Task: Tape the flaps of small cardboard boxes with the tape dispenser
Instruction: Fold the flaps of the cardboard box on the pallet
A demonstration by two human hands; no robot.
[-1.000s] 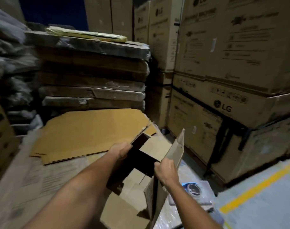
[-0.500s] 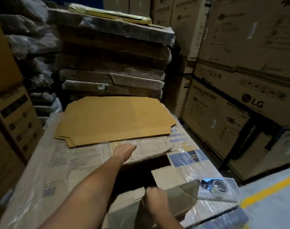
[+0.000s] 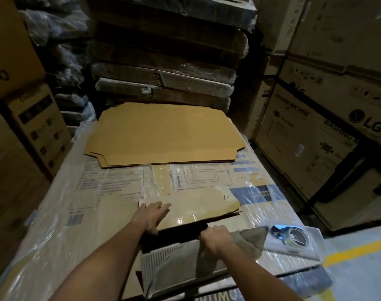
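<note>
Cardboard box, small, lies near front edge of a plastic-wrapped carton top that serves as work surface. Box open on top, dark interior showing betw. the two hands. Far flap folded out flat, away from the person, glossy tape patch on it. Near flap w/ printed stripe pattern, tilted toward the camera.

L hand: palm down on far flap at its left end, fingers straight & spread a bit, pressing flat; not gripping anything.

R hand: fingers curled over the right side flap of box, grips it at the near-right corner; flap looks bent/creased under the hand.

Tape dispenser: blue w/ clear tape roll, lying on a thin white sheet just right of the box, near R hand but apart from it. Untouched.

Flat box blanks, brown, stacked at far end of same surface, well apart from the hands.

Surroundings: LG washing-machine cartons stacked on right; wrapped flat cartons piled behind; printed cartons on left; yellow floor line lower right. Light dim, fine print unreadable
</note>
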